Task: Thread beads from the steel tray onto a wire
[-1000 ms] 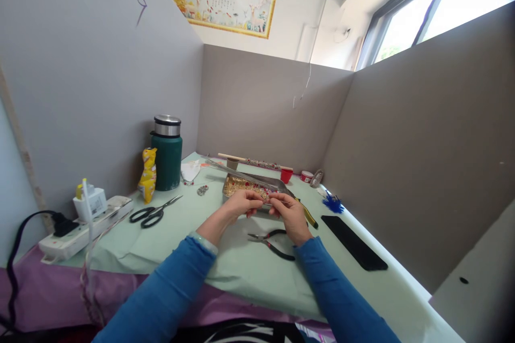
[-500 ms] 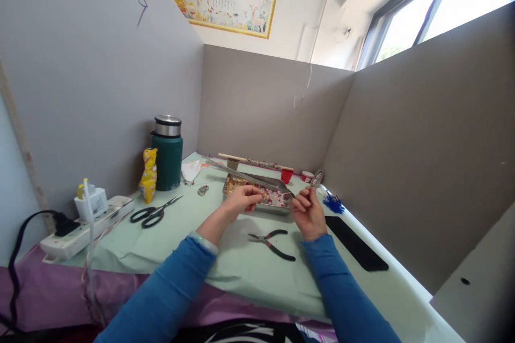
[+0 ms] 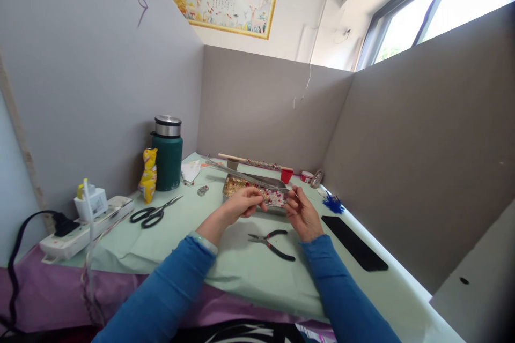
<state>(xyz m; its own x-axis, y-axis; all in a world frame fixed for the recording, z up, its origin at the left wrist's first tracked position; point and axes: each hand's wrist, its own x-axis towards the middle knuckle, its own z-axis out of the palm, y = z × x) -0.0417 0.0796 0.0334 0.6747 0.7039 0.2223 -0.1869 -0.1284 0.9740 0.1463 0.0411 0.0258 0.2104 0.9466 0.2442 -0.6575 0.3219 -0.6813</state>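
Observation:
My left hand (image 3: 244, 203) is closed in a pinch over the near edge of a metal tray (image 3: 278, 210). What its fingertips hold is too small to make out. Just to the right, my right hand (image 3: 303, 218) also pinches, its fingertips beside the tray's right end. A faint thin line shows by those fingers, but I cannot tell what it is. Gold beads (image 3: 237, 186) fill the tray's left part; clear and red beads (image 3: 277, 197) lie at the right. Long thin wires (image 3: 229, 170) rest across the tray. Below both hands lie pliers (image 3: 266, 239), jaws to the left.
Scissors (image 3: 155, 213), a green flask (image 3: 168, 163) and a yellow packet (image 3: 148, 176) stand or lie left, near a power strip (image 3: 115, 211). Behind the tray are a bead-wrapped stick (image 3: 263, 164) and a red cup (image 3: 286, 175). A black strip (image 3: 354, 243) lies right, near blue bristly material (image 3: 333, 203).
My right hand has shifted left, its fingertips closer to my left hand and over the tray's right end. My left hand has moved slightly right.

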